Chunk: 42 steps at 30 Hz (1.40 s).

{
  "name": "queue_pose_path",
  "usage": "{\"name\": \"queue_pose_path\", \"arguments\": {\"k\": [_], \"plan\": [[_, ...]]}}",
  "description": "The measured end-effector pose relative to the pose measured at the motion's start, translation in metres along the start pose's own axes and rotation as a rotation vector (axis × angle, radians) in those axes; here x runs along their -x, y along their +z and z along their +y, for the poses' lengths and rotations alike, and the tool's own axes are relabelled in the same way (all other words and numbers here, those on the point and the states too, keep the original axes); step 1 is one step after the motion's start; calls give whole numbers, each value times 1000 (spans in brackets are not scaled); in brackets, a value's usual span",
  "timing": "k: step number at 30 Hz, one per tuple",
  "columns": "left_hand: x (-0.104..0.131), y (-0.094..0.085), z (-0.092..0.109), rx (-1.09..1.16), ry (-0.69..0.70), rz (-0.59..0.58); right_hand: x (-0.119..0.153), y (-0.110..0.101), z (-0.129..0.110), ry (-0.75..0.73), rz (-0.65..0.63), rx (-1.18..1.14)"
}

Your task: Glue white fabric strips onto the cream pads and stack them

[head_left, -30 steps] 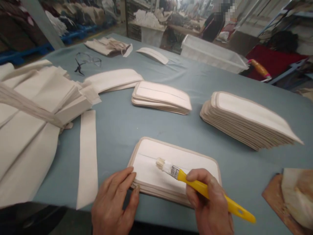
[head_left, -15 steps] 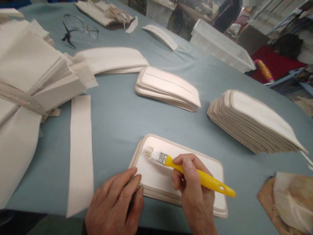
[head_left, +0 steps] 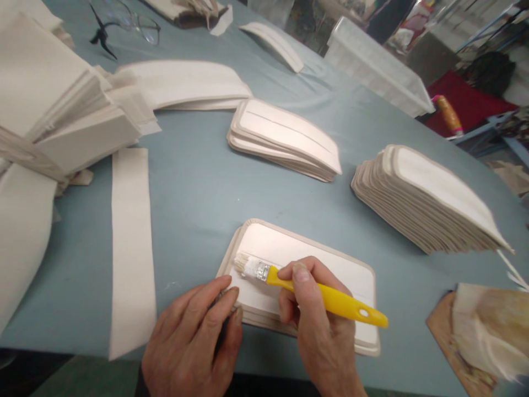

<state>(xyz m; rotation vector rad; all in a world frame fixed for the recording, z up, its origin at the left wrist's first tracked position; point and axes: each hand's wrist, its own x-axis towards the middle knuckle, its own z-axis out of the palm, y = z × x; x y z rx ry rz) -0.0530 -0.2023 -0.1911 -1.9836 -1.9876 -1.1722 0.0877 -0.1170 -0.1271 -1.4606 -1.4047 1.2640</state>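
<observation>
My right hand [head_left: 320, 325] grips a yellow-handled paintbrush [head_left: 334, 302] between thumb and fingers. White, pasty stuff coats its pale bristles, which touch the left part of a white panel [head_left: 285, 248] with rounded corners and a beige rim. This panel tops a small stack on the table, its lower part covered by my right hand. At the stack's near left corner, my left hand [head_left: 194, 336] holds the edge with bent fingers and thumb; the exact pinch is partly hidden.
Beyond lie a short stack of panels [head_left: 285, 135] and, at right, a tall leaning stack [head_left: 413, 204]. A pale strip [head_left: 131, 248] and tied bundles of pieces [head_left: 37, 82] are on the left. Eyeglasses [head_left: 132, 22], a clear plastic bin [head_left: 376, 71] and a stained wrapped item [head_left: 487, 336] also sit around.
The brush tip has shifted slightly left and toward me across the panel. My left hand stays at the corner. The whole view has moved a little.
</observation>
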Motion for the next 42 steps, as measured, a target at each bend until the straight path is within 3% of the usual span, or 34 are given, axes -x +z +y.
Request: {"name": "queue_pose_path", "arguments": {"k": [4,9,14,19,28,34,42], "plan": [[0,1,1,4,-17,2,-4,0,-1,-87,65,46],[1,0,1,5,-20,-4,-3,-3,-3,-6,-70,47],[-1,-3,1,-30,-10,-10,-9,-4,-6,-77,40,50],[-1,-3,1,-38,0,-19,-8,-5,-8,-32,-58,79],[-3,-5,0,-62,0,-43,-10,-1,-5,-105,-63,55],[-5,-7,1,-60,21,-53,-7,-23,-3,-145,-9,152],[11,-2,-12,29,-77,-40,-2,-64,11,-87,35,106]]}}
